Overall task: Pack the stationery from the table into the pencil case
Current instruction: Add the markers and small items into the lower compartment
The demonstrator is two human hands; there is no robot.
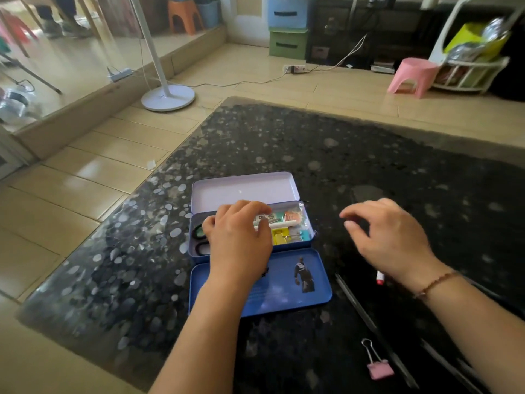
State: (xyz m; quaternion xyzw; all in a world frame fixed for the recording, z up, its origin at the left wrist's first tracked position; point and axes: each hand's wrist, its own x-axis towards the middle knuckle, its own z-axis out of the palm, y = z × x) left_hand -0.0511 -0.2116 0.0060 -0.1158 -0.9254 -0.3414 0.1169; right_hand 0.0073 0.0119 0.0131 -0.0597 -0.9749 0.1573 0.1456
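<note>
Blue tin pencil case (284, 291) open on dark speckled table (369, 166), both lids folded flat, far and near. Left hand (238, 237) palm-down inside middle tray, fingers pressing white pen (285, 224) beside yellow clips (279, 236); scissors (199, 240) at tray's left end. Right hand (389, 240) hovering right of case, grip loosely wide, empty. Pink binder clip (379, 368), dark pens (358, 302), red-capped marker (380, 277) still on table, near right.

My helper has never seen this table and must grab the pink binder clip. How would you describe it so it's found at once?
Start at the open blue pencil case on the dark speckled table. Look toward the table's near right corner, under the right forearm. The pink binder clip lies there beside dark pens: the only pink thing, with silver wire handles.
</note>
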